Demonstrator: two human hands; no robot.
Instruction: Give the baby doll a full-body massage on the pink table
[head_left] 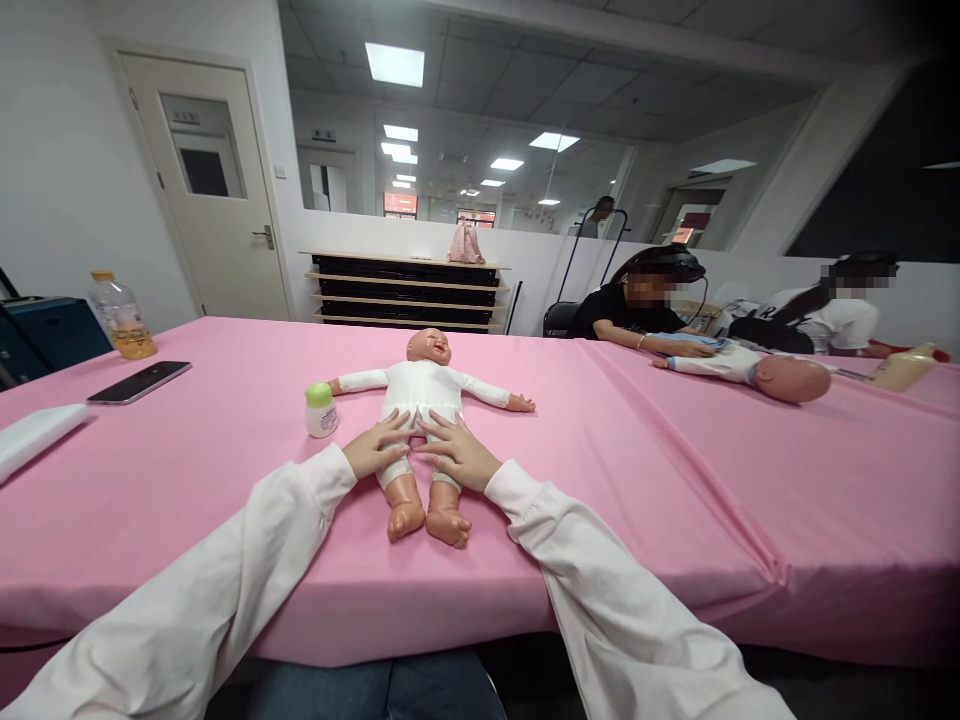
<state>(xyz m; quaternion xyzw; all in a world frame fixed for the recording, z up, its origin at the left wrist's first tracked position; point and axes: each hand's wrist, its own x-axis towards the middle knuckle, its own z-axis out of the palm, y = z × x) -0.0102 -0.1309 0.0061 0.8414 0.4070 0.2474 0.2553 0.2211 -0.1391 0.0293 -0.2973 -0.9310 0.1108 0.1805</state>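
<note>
A baby doll (424,386) in a white outfit lies on its back on a pink-covered table, head away from me and bare feet toward me. Its arms stretch out to both sides. My left hand (377,445) rests with fingers spread on the doll's upper leg at the left. On the other upper leg lies my right hand (457,452), its fingers likewise spread and flat. Neither hand grips anything. Close to the doll's hand on the left stands a small white bottle with a green cap (321,410).
On the left are a phone (142,382), a white packet (37,438) and a plastic drink bottle (124,318). Across the pink tablecloth (600,480), a person (600,310) at the right handles another doll (787,377). A pump bottle (904,368) stands beyond it.
</note>
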